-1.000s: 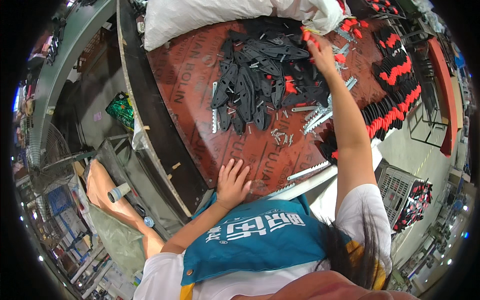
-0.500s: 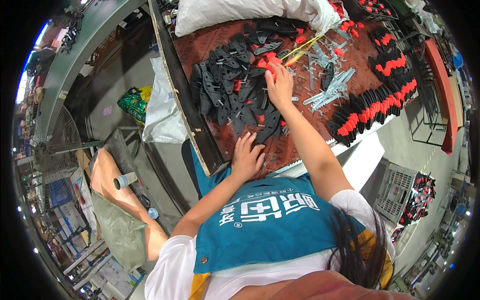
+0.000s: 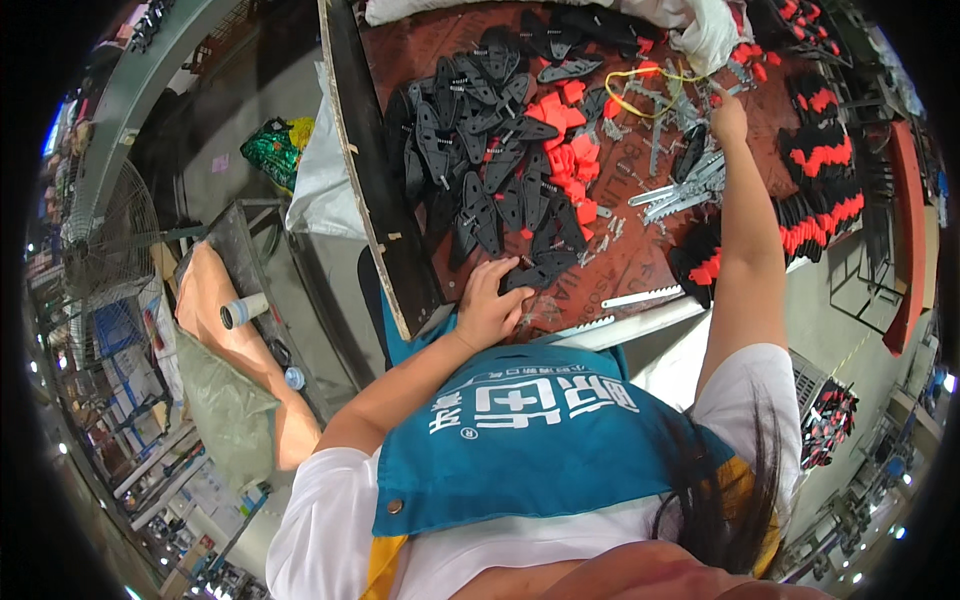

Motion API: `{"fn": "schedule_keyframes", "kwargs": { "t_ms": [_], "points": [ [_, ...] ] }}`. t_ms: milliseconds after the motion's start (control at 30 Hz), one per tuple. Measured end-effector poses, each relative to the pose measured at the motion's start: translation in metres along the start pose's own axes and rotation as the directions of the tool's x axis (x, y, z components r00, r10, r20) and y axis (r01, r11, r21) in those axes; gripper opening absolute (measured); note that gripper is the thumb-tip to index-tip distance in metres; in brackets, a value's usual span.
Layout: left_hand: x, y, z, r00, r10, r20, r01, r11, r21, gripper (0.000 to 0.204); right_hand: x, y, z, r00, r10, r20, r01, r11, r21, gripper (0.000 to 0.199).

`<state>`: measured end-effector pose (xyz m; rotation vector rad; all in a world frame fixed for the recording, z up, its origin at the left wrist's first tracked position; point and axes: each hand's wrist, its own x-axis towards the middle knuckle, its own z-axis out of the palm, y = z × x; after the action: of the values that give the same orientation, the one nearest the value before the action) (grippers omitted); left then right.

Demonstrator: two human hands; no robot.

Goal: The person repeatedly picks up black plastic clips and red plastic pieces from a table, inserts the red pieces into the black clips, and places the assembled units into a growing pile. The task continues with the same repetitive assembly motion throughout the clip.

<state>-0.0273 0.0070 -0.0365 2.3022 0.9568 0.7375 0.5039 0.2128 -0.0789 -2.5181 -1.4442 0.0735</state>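
My left hand (image 3: 490, 306) rests at the near edge of the red-brown tabletop, fingers bent and thumb apart. Its fingertips touch the end of a black, blade-shaped plastic part (image 3: 545, 270). Similar black parts (image 3: 480, 100), many with a small metal pin standing up, lie in a heap beyond it. Small red plastic pieces (image 3: 572, 160) cluster along the heap's right side. My right hand (image 3: 729, 118) is stretched to the far right, over loose metal pieces (image 3: 735, 78); a bit of red shows beside its fingers. Whether it grips anything is unclear. Metal strips (image 3: 685, 190) lie left of that forearm.
A dark wooden board (image 3: 378, 170) walls the table's left side. Rows of black parts with red pieces (image 3: 815, 228) line the right edge. A white sack (image 3: 705, 35) and a yellow loop (image 3: 622, 102) lie at the back. Toothed saw blades (image 3: 640, 297) lie near the front edge.
My right hand has moved from the red pieces to the far right, uncovering their cluster. My left hand's fingers have bent more, staying near the same black part. The view has shifted slightly.
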Motion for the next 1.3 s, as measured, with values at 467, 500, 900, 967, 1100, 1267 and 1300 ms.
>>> {"fn": "schedule_keyframes", "kwargs": {
  "t_ms": [467,500,900,967,1100,1267,1300],
  "points": [
    [0.002,0.001,0.003,1.000,0.008,0.015,-0.009,0.999,0.047,0.031,-0.150,-0.175,0.031,0.906,-0.131,-0.403,0.344,0.781,0.521,0.031],
    [0.001,0.002,0.003,1.000,0.010,0.010,-0.010,0.999,0.047,0.032,-0.153,-0.181,0.029,0.931,-0.132,-0.340,0.324,0.727,0.605,0.032],
    [-0.004,0.002,0.008,1.000,0.008,-0.004,-0.008,0.999,0.053,0.030,-0.116,-0.033,-0.002,0.759,0.464,-0.456,-0.313,0.875,0.369,0.029],
    [-0.001,0.001,0.007,1.000,0.014,0.001,-0.014,0.998,0.059,0.030,-0.124,-0.052,0.018,0.701,0.443,-0.558,-0.318,0.895,0.312,0.029],
    [-0.002,0.002,0.006,1.000,-0.002,0.030,0.001,0.999,0.046,0.030,-0.121,-0.132,0.024,0.815,0.518,-0.261,-0.279,0.745,0.606,0.029],
    [-0.001,0.001,0.005,1.000,0.008,0.027,-0.009,0.998,0.060,0.030,-0.147,-0.204,0.016,0.920,0.146,-0.364,0.258,0.474,0.842,0.033],
    [-0.003,0.002,0.004,1.000,0.008,0.021,-0.010,0.998,0.060,0.029,-0.152,-0.204,0.008,0.908,0.171,-0.383,0.277,0.441,0.853,0.031]
  ]
}}
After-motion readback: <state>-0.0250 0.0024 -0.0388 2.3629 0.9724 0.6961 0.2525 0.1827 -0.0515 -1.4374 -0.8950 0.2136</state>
